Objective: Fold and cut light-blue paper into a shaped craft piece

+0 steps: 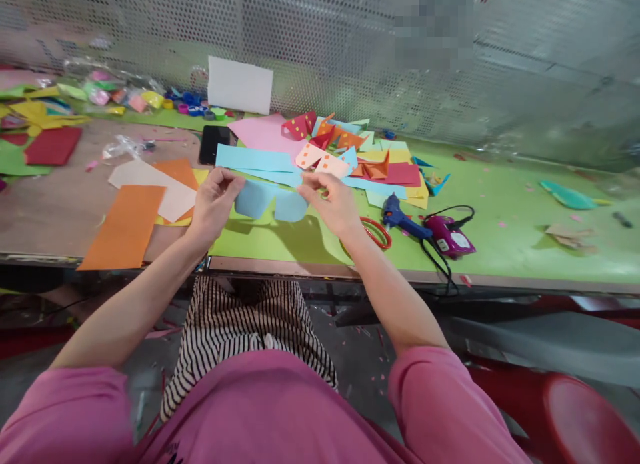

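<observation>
Between my two hands, a light blue paper cutout with two rounded lobes and a notch in the middle is held up above the green table covering. My left hand pinches its left upper corner. At the opposite corner, my right hand grips it between thumb and fingers. Just behind lie light blue paper strips. Scissors with red-orange handles rest beside my right wrist, partly hidden by it. A blue glue gun lies farther right.
A purple power box with a black cable sits right of the glue gun. Folded paper pieces are heaped behind my hands, near a black phone. Orange paper overhangs the front edge. A perforated metal panel stands behind the table.
</observation>
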The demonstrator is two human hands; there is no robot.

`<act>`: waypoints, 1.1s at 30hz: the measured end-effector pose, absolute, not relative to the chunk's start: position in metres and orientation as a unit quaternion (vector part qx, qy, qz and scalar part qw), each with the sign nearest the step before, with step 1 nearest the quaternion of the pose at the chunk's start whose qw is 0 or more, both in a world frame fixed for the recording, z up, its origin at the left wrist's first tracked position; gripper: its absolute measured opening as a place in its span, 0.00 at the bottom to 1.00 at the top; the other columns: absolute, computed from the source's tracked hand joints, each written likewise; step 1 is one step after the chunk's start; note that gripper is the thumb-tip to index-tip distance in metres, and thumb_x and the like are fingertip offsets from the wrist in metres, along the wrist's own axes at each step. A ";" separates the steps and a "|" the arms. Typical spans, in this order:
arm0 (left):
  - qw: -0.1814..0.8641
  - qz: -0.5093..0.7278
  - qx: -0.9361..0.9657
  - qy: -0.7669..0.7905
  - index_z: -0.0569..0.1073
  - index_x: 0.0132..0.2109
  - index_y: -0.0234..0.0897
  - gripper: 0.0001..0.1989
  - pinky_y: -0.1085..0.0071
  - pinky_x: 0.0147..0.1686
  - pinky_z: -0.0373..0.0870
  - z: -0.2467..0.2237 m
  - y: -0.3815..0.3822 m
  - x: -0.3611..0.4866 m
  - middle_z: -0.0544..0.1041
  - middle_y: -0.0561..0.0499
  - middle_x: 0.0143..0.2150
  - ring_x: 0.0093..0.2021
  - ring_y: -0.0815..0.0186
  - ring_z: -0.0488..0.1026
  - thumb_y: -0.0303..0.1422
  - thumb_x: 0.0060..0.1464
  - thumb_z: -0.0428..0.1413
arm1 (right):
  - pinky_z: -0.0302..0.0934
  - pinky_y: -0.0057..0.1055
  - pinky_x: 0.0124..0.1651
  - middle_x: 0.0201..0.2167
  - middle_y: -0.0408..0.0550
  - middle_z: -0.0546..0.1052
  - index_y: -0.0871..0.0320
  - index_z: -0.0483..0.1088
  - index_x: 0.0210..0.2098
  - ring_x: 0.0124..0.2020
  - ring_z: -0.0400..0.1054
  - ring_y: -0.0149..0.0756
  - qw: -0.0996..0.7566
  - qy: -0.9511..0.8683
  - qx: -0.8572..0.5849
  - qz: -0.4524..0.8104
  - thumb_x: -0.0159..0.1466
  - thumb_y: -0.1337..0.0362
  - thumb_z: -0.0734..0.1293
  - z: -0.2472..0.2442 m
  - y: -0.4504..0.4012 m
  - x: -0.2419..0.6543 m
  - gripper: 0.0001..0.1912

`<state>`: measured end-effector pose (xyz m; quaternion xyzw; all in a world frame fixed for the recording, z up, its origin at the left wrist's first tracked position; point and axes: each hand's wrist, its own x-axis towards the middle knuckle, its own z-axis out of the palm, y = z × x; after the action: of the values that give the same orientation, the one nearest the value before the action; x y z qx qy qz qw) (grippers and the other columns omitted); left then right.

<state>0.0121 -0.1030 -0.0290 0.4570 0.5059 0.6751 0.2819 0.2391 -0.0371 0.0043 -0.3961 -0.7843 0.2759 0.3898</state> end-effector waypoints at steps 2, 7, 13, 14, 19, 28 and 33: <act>0.231 0.653 0.515 0.505 0.71 0.32 0.41 0.10 0.72 0.33 0.63 -0.022 -0.111 0.018 0.70 0.55 0.29 0.30 0.69 0.65 0.38 0.59 0.61 | 0.60 0.45 0.58 0.51 0.49 0.80 0.49 0.79 0.50 0.52 0.69 0.45 0.392 -0.835 -0.347 0.169 0.64 0.44 0.71 0.016 -0.045 0.232 0.21; 0.151 0.617 0.591 0.498 0.72 0.33 0.41 0.09 0.71 0.38 0.66 -0.005 -0.128 0.033 0.74 0.55 0.31 0.33 0.68 0.69 0.38 0.61 0.59 | 0.54 0.43 0.55 0.42 0.47 0.82 0.51 0.80 0.43 0.49 0.68 0.43 0.298 -0.904 -0.295 0.080 0.73 0.48 0.63 0.037 -0.064 0.207 0.18; 0.165 0.602 0.583 0.519 0.75 0.35 0.40 0.09 0.70 0.36 0.65 -0.007 -0.135 0.029 0.76 0.54 0.31 0.32 0.68 0.69 0.40 0.60 0.61 | 0.51 0.43 0.53 0.40 0.47 0.82 0.53 0.80 0.42 0.46 0.67 0.43 0.260 -0.924 -0.278 0.043 0.75 0.46 0.57 0.037 -0.071 0.206 0.25; 0.164 0.605 0.577 0.524 0.75 0.35 0.40 0.10 0.70 0.36 0.65 -0.008 -0.136 0.028 0.75 0.54 0.31 0.32 0.67 0.69 0.41 0.60 0.61 | 0.51 0.43 0.53 0.42 0.47 0.83 0.53 0.80 0.44 0.47 0.67 0.43 0.258 -0.924 -0.279 0.036 0.74 0.46 0.58 0.036 -0.072 0.208 0.24; 0.165 0.639 0.539 0.523 0.75 0.36 0.40 0.10 0.71 0.35 0.65 -0.009 -0.135 0.029 0.74 0.54 0.32 0.32 0.68 0.68 0.41 0.59 0.62 | 0.52 0.42 0.53 0.46 0.47 0.81 0.51 0.75 0.55 0.49 0.68 0.45 0.295 -0.904 -0.308 0.021 0.73 0.46 0.60 0.033 -0.081 0.211 0.22; 0.172 0.677 0.510 0.502 0.72 0.37 0.42 0.15 0.71 0.30 0.64 -0.012 -0.135 0.028 0.72 0.54 0.31 0.31 0.68 0.68 0.48 0.59 0.62 | 0.54 0.42 0.50 0.39 0.48 0.77 0.53 0.75 0.39 0.46 0.66 0.45 0.303 -0.891 -0.337 0.033 0.72 0.51 0.65 0.033 -0.083 0.213 0.14; 0.210 0.651 0.531 0.500 0.76 0.40 0.41 0.14 0.73 0.29 0.66 -0.010 -0.140 0.027 0.76 0.52 0.34 0.32 0.68 0.70 0.45 0.56 0.64 | 0.52 0.38 0.46 0.37 0.47 0.78 0.55 0.73 0.36 0.43 0.67 0.42 0.263 -0.901 -0.335 0.077 0.73 0.56 0.65 0.036 -0.084 0.211 0.12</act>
<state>0.0269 -0.1401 -0.0101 0.5306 0.5002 0.6512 0.2101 0.2113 -0.0842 0.0363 -0.3352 -0.9014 0.0766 0.2632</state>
